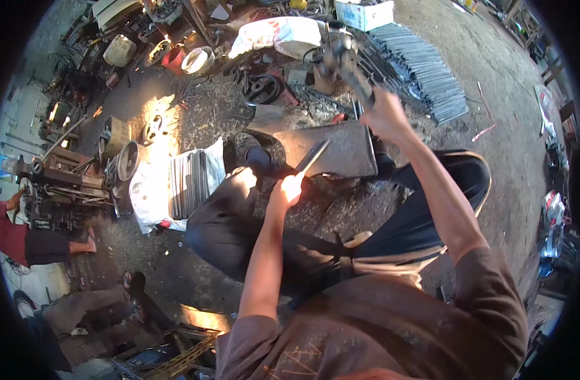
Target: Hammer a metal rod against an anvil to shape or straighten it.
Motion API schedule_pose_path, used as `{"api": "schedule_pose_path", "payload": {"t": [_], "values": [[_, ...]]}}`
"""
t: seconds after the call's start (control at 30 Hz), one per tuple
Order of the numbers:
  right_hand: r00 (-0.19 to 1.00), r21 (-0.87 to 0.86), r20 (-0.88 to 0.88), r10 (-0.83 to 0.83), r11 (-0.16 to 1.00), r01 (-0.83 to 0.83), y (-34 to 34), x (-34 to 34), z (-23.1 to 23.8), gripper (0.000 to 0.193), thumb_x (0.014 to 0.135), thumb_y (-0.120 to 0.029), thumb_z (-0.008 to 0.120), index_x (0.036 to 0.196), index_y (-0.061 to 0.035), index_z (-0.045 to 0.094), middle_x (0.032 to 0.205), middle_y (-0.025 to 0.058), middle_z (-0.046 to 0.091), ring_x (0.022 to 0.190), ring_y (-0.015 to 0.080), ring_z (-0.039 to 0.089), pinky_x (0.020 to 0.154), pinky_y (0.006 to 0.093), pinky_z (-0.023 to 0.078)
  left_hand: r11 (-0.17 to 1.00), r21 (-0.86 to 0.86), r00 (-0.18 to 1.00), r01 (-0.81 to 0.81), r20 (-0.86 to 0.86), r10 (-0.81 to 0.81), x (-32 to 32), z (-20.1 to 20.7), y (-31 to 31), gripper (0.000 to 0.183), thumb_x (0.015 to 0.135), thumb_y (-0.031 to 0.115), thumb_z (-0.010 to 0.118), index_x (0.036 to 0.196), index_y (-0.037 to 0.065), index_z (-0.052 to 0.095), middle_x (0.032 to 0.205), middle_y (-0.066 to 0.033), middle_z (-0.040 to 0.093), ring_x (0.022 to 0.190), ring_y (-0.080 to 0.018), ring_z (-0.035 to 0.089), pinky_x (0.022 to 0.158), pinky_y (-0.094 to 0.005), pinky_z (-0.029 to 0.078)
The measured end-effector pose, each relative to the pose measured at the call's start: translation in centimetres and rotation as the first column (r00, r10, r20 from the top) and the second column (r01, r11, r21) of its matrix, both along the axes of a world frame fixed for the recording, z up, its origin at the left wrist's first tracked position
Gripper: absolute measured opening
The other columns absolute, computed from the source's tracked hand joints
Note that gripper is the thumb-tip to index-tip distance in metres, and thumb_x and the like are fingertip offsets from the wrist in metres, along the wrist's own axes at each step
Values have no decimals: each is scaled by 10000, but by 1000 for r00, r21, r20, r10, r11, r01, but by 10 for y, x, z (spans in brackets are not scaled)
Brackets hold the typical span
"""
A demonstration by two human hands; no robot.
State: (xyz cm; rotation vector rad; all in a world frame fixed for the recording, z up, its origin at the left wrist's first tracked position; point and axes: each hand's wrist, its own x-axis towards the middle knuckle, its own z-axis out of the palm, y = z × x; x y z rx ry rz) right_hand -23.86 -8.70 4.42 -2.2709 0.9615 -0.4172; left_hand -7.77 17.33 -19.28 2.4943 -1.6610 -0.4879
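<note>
My left hand (287, 191) is closed around one end of a flat, dark metal strip (313, 158). The strip's free end slants up and right over a broad, worn metal anvil block (347, 149) between my legs. Raised beyond the block's far right corner, my right hand (386, 118) grips a hammer (358, 81) by its handle. The hammer's head is blurred and points away from me. I cannot tell whether the strip touches the block.
Thin metal bars lie on a white sack (214, 166) at left; a larger pile of rods (423, 69) spreads at far right. A black wheel (261, 89), a white sack bundle (277, 35) and a red bucket (174, 59) stand beyond. A person (46, 244) works at far left.
</note>
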Motion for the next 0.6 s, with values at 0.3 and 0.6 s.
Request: {"api": "schedule_pose_path", "payload": {"t": [0.3,0.6], "values": [[493,-216,861,123,967,135,29,26,136,123,823,-81,685,764,-37,586,592,21,588,461,91,550,442,261,447,994,-74,997,-75,-5,75,-4,13,2,338,919,182,436,1233,166,557,1013,-170,655,884,-360,651,794,-457,527],[926,88,-341,-161,975,202,21,-12,-53,333,719,-105,630,1015,40,580,910,282,649,963,416,640,844,459,507,895,106,869,-433,-214,446,-11,35,-8,518,1004,447,355,1001,33,665,951,-269,650,947,-463,610,829,-527,491]]}}
